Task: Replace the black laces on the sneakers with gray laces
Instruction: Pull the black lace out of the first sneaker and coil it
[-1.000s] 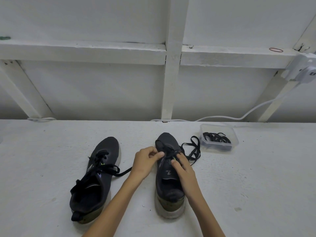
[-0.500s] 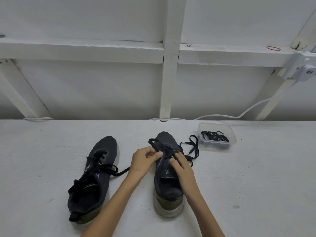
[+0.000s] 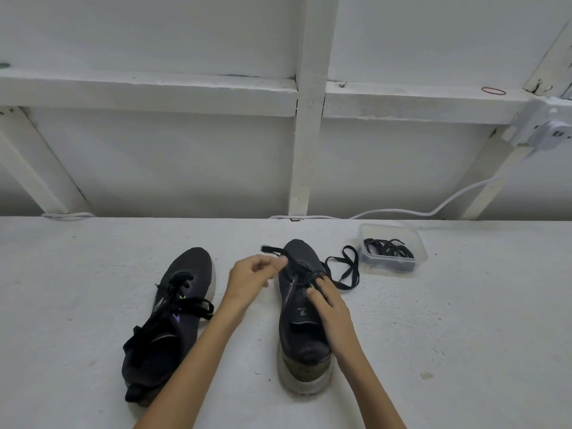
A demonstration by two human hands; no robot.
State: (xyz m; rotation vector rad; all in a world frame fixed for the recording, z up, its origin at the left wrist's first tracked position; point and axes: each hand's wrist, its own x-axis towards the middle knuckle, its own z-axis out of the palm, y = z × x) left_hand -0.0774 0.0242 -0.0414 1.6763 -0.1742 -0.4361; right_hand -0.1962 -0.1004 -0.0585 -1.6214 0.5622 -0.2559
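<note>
Two dark sneakers stand on the white surface, toes pointing away from me. The left sneaker keeps its black lace, loosely threaded. On the right sneaker, the black lace is partly pulled out and trails to the right. My left hand pinches one lace end and lifts it up and left of the toe. My right hand rests on the tongue and eyelets, fingers pressing on the shoe. A clear plastic box at the back right holds dark coiled laces.
A white wall with beams rises just behind the surface. A white cable runs along the back edge up to a socket at the right. Bare surface lies to the far left and right of the sneakers.
My left hand has drawn the lace end out and up to the left, away from the eyelets. My right hand stays on the right sneaker.
</note>
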